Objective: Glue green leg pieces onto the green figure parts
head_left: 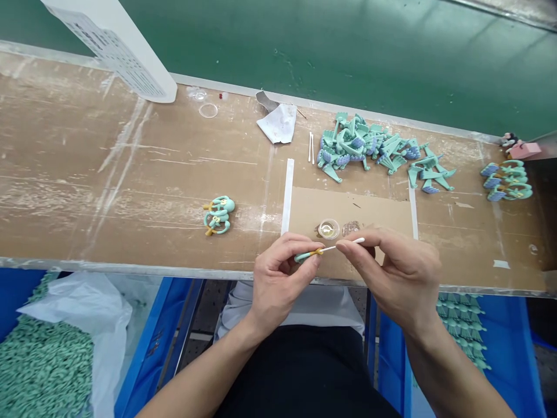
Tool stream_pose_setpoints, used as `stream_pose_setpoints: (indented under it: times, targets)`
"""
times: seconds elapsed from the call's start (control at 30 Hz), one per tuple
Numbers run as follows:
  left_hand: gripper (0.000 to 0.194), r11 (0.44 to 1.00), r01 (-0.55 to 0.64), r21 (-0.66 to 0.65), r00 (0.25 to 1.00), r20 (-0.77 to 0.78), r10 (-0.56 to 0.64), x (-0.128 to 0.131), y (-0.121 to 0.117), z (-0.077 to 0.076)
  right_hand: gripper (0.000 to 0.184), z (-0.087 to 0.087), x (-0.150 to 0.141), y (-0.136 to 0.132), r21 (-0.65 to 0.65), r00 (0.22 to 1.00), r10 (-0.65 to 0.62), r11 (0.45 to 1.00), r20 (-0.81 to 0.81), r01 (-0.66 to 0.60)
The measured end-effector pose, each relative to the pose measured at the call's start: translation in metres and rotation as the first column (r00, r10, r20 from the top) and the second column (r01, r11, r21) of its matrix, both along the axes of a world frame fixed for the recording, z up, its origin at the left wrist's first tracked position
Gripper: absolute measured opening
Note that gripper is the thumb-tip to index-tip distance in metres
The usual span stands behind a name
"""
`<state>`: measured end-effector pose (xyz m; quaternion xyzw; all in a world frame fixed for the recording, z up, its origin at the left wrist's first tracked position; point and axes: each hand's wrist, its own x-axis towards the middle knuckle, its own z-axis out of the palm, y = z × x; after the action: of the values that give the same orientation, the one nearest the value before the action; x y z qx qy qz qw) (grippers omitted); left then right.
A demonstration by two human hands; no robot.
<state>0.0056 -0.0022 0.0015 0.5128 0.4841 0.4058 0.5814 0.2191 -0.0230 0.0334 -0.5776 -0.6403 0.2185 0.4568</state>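
My left hand (278,273) is closed in a pinch on a small teal toy piece (303,255) with a yellow tip. My right hand (391,267) is closed on a white cotton swab (343,245), whose end touches the yellow tip of the piece. Both hands hover over the front edge of the brown workbench (130,174). Just behind them stands a small clear dish (328,229) of liquid on a cardboard mat (374,212).
Two teal pieces (217,215) lie left of the hands. A pile of teal and purple parts (369,148) sits at the back right, more parts (507,181) at the far right. Spare swabs (311,147), a white rag (278,123), blue bins (500,348) below.
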Motion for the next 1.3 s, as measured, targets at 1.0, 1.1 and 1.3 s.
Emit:
stream_pose_setpoints:
  times: [1.0,1.1,1.3]
  targets:
    - [0.005,0.998,0.010,-0.064,0.999,0.050,-0.007,0.001,-0.001,0.004,0.018,-0.003,-0.012,-0.007,-0.005,0.994,-0.063,0.998,-0.089,0.063]
    - [0.004,0.999,0.015,-0.049,0.998,0.060,-0.012,0.000,-0.001,0.002,0.019,-0.004,-0.011,-0.010,-0.009,0.994,-0.065,0.998,-0.093,0.065]
    - [0.005,1.000,0.023,-0.011,0.997,0.074,-0.022,0.000,-0.001,-0.001,0.018,-0.006,-0.012,-0.010,0.026,0.992,-0.061,0.998,-0.110,0.064]
